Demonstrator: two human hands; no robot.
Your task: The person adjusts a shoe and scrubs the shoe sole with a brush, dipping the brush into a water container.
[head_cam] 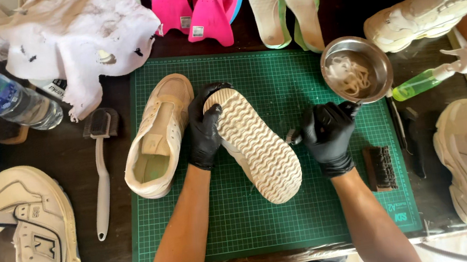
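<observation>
- The left hand [204, 130], in a black glove, wraps its fingers around the toe end of an upturned shoe [256, 146], thumb pressed on the ridged cream sole, holding it tilted with the sole facing up.
- That shoe sits near the middle of the green cutting mat [316, 210], its heel pointing toward the person.
- The right hand [327, 136], also gloved in black, is curled tight around a small brush handle [293, 136] whose tip shows just beside the shoe's edge; what the brush head looks like is hidden.
- The matching beige shoe [159, 138] lies upright on the mat, touching the left hand's side.
- A steel bowl [356, 70] with foamy water stands just beyond the right hand.
- A small dark bristle brush [380, 168] rests on the mat by the right wrist.
- A long-handled brush [103, 166] lies on the dark table left of the mat.
- Two pale insoles [283, 7] lie at the far edge.
</observation>
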